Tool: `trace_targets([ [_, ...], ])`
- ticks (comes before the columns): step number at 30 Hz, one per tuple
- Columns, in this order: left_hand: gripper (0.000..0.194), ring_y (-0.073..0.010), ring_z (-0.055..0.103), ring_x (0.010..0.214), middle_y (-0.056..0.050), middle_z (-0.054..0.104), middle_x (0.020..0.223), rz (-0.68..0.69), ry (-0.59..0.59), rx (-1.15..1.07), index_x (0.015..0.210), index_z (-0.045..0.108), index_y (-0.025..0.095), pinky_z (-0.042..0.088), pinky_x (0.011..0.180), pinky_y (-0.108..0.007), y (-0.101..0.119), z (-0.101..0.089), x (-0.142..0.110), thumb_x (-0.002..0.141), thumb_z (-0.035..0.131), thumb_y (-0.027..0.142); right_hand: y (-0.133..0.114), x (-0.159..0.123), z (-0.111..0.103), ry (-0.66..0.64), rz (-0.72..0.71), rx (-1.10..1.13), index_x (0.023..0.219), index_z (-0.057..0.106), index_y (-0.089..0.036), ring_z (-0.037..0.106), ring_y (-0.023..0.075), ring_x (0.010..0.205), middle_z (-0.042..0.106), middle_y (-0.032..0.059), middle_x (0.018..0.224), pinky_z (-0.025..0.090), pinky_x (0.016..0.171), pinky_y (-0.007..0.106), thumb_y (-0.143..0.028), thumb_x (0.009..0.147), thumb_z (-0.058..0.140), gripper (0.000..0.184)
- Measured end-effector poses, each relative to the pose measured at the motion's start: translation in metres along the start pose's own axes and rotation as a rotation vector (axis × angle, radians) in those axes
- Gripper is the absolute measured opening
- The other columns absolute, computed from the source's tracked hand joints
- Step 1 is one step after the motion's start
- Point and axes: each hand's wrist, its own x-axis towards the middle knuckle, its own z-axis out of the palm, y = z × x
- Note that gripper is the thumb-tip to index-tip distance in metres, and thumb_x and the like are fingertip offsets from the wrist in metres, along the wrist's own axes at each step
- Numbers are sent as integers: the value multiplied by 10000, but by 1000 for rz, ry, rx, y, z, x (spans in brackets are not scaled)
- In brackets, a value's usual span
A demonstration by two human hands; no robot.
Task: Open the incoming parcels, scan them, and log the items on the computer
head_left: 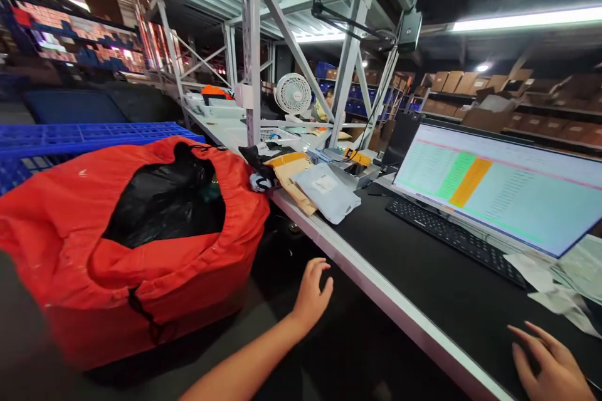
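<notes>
Two bare hands low in the frame, neither holding anything. Left hand point(313, 291) at bottom centre, in the air, fingers loosely spread and slightly curled, in the gap between a big orange bag point(70, 232) and the pale edge of a long table point(376, 291); touching neither. Right hand point(548, 360) in the lower right corner, palm down and fingers spread flat over the table's black top; hard to tell whether anything small lies under it.

Orange bag filling the left half of the frame, mouth open and slack, with black wrapped goods point(160, 200) inside, apparently well filled. Just right of the bag, on the table at centre, a small pile: a grey parcel point(327, 191) with a white label, a brown envelope point(289, 169) touching it, and a few darker packets behind.

Further right, a black keyboard point(451, 235) in front of a wide monitor point(508, 185) lit with a spreadsheet, green and orange blocks in its columns. Loose paper slips point(536, 269) beside the keyboard at right.

As a judgement: work under way but not far along, with a handful of parcels out on the table, much apparently left in the bag, and nothing in hand at this moment.

Behind, upper centre, a small white fan point(293, 94); blue crates point(70, 138) at left behind the bag; shelves of cardboard boxes in the upper right.
</notes>
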Motion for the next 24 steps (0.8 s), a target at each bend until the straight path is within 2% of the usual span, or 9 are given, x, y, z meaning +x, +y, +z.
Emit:
trace_targets([
  [2,149,-237,639,1084,-108,640,1098,-49,75,52,1000,601,213,546,985,-422,-10,-11,42,932,477,260,11,23,14,-6,5,10,935,713,-243,672,434,997,677,167,1051,548,915,643,-556,787,441,440],
  [4,207,-238,631,1068,-115,639,1078,-103,100,106,1005,613,200,531,986,-414,-18,-18,86,958,437,298,21,28,21,-56,19,38,877,719,-266,697,417,893,707,141,917,571,855,639,-557,780,449,409],
  [7,319,-252,627,1092,-141,661,1110,-200,65,214,1039,651,176,502,1003,-404,-24,-22,148,982,410,376,28,16,24,-94,31,70,934,731,-278,703,390,912,730,122,981,578,855,617,-531,818,460,388],
  [9,383,-299,643,1087,-166,696,1063,-276,-12,301,949,696,162,500,977,-432,-22,-19,181,961,455,459,27,7,24,-94,40,67,971,731,-267,704,376,936,732,120,1013,587,848,598,-511,842,458,388],
  [11,449,-369,660,1060,-206,720,992,-365,-95,394,834,719,140,504,926,-480,-18,-13,204,904,532,542,27,2,25,-100,45,58,984,730,-262,706,361,946,734,113,1013,594,847,577,-496,857,460,380],
  [14,529,-429,674,1009,-257,734,958,-496,-168,505,818,733,101,512,852,-505,-13,-3,220,809,628,620,27,-1,26,-101,55,35,1012,729,-257,703,345,987,733,109,1046,589,881,562,-477,878,460,373],
  [17,495,-406,685,990,-255,741,984,-558,-176,548,880,734,105,521,808,-470,-10,6,222,838,604,580,25,-1,26,-96,66,12,1012,740,-237,705,338,998,740,116,1061,585,903,562,-469,895,439,398],
  [20,371,-376,689,961,-237,734,1009,-534,-134,537,903,711,134,520,768,-450,-9,13,222,913,500,439,17,-1,21,-107,77,-5,1017,752,-219,709,318,1011,745,112,1069,594,917,532,-459,906,433,414],
  [24,261,-333,661,966,-192,704,966,-385,-38,465,872,635,174,509,816,-429,-10,15,235,921,426,323,1,1,14,-105,105,-35,1039,756,-212,708,299,1032,740,108,1097,605,922,504,-439,922,439,408],
])
